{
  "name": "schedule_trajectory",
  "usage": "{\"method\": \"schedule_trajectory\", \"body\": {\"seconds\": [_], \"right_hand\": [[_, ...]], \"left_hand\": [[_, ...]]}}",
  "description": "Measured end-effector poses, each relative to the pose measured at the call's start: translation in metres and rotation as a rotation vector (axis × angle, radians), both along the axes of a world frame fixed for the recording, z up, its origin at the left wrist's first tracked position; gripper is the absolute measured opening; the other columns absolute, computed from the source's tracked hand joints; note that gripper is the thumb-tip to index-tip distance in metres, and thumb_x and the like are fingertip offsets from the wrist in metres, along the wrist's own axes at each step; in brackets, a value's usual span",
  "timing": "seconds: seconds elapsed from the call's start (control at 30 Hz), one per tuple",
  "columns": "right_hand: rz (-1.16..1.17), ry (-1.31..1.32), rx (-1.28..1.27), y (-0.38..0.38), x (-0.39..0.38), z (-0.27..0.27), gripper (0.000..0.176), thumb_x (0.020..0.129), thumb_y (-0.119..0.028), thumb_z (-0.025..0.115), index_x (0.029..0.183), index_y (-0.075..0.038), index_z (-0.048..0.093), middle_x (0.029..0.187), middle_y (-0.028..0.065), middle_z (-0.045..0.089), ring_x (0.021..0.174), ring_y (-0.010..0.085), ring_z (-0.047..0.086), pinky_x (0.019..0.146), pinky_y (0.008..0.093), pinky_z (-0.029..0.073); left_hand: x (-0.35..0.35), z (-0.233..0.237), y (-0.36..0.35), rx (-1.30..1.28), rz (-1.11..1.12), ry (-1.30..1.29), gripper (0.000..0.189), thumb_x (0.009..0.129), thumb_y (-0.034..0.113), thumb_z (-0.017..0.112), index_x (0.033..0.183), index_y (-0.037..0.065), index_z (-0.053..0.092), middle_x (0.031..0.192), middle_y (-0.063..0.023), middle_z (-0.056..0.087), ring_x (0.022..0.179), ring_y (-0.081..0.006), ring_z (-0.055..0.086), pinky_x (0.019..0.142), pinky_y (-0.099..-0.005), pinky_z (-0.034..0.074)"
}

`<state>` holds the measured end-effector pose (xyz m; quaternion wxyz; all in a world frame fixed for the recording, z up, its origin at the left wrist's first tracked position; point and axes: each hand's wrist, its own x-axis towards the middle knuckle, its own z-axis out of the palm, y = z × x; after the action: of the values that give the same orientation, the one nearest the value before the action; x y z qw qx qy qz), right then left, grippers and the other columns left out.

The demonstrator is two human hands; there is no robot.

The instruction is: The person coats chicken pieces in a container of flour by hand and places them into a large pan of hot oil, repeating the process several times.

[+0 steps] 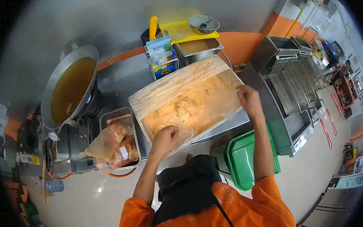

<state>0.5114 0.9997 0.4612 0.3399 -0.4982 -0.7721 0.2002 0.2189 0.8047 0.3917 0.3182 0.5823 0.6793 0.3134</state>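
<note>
**Item:** large rectangular tub of pale crumbly mix, on the steel tabletop, under a clear plastic sheet.

**Left hand**: closed, pinching the sheet at the tub's near edge.

**Right hand**: fingers curled, gripping the sheet at the tub's right edge.

**Left of the tub:** a shallow steel tray of bagged food, and further left a round wok of amber liquid.

**Step, as judged:** the sheet is being handled over the tub. The next move calls for even tension from both hands.
</note>
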Motion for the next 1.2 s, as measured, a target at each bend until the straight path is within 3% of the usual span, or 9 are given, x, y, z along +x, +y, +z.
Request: {"method": "schedule_trajectory", "body": {"seconds": [0.13,0.23,0.43,0.63,0.83,0.9,1.0,1.1,1.2], "right_hand": [[0.011,0.039,0.038,0.024,0.019,0.006,0.016,0.082,-0.007,0.058,0.093,0.003,0.066,0.088,0.0217,0.065,0.082,0.0344,0.065,0.069,0.0391,0.05],[0.083,-0.156,0.094,0.05,0.041,-0.03,0.019,0.082,-0.008,0.056,0.095,0.002,0.065,0.091,0.0229,0.064,0.084,0.0385,0.063,0.073,0.0422,0.05],[-0.031,-0.275,-0.097,0.039,0.055,-0.054,0.022,0.082,-0.012,0.058,0.099,0.001,0.065,0.095,0.025,0.064,0.091,0.0401,0.062,0.078,0.044,0.049],[-0.122,-0.262,-0.192,0.024,0.064,-0.058,0.027,0.081,-0.013,0.06,0.105,-0.002,0.063,0.1,0.0253,0.063,0.096,0.0408,0.06,0.08,0.0458,0.048],[-0.086,-0.195,0.165,-0.019,0.045,-0.013,0.033,0.081,-0.007,0.063,0.113,-0.002,0.057,0.105,0.0196,0.058,0.1,0.0383,0.058,0.083,0.042,0.048],[0.068,0.048,0.055,-0.036,0.03,0.003,0.026,0.083,-0.003,0.063,0.108,0.002,0.057,0.098,0.0142,0.061,0.09,0.0259,0.062,0.079,0.0326,0.049],[0.321,0.23,-0.152,-0.078,-0.012,0.018,0.021,0.084,-0.007,0.064,0.104,0.0,0.061,0.093,0.0113,0.067,0.082,0.018,0.064,0.074,0.0303,0.05],[0.345,0.093,-0.524,-0.115,-0.064,0.024,0.02,0.086,-0.019,0.064,0.093,0.0,0.061,0.078,0.0126,0.067,0.071,0.0247,0.066,0.065,0.0345,0.052],[0.241,-0.219,-0.413,-0.124,-0.1,-0.009,0.023,0.086,-0.023,0.063,0.085,0.0,0.061,0.07,0.0168,0.065,0.068,0.0334,0.066,0.062,0.0408,0.051]], "left_hand": [[-0.001,0.007,0.002,0.092,0.125,-0.028,0.018,0.084,0.014,0.061,0.095,-0.001,0.063,0.082,-0.0166,0.065,0.076,-0.0284,0.065,0.07,-0.0356,0.05],[0.001,0.005,0.003,0.186,0.208,-0.043,0.014,0.085,0.011,0.06,0.09,-0.002,0.061,0.074,-0.0143,0.063,0.065,-0.0222,0.062,0.063,-0.0325,0.049],[0.01,0.016,0.003,0.119,0.335,-0.109,0.011,0.088,0.01,0.057,0.093,0.0,0.061,0.061,-0.0083,0.058,0.054,-0.0144,0.055,0.053,-0.0294,0.044],[0.007,0.029,0.003,0.141,0.295,-0.018,0.011,0.088,0.01,0.058,0.095,0.002,0.06,0.058,-0.0104,0.055,0.05,-0.0179,0.053,0.05,-0.0335,0.041],[0.013,0.029,-0.013,0.082,0.07,0.05,0.012,0.088,0.013,0.059,0.094,0.002,0.061,0.058,-0.0149,0.056,0.051,-0.0268,0.056,0.052,-0.0377,0.043],[0.014,0.027,-0.014,0.094,0.163,0.035,0.012,0.087,0.013,0.059,0.094,0.002,0.061,0.056,-0.0148,0.055,0.049,-0.0257,0.055,0.051,-0.0366,0.042],[0.021,0.029,-0.01,0.137,0.261,-0.005,0.012,0.087,0.012,0.06,0.095,0.003,0.06,0.055,-0.0146,0.054,0.047,-0.0242,0.054,0.049,-0.035,0.041],[0.032,0.029,-0.002,0.16,0.32,-0.048,0.012,0.088,0.012,0.06,0.096,0.003,0.06,0.055,-0.0139,0.054,0.046,-0.0225,0.053,0.047,-0.0338,0.04],[0.039,0.041,0.003,0.174,0.361,-0.074,0.011,0.088,0.012,0.059,0.095,0.004,0.06,0.055,-0.013,0.055,0.047,-0.0229,0.055,0.048,-0.0337,0.042]]}}
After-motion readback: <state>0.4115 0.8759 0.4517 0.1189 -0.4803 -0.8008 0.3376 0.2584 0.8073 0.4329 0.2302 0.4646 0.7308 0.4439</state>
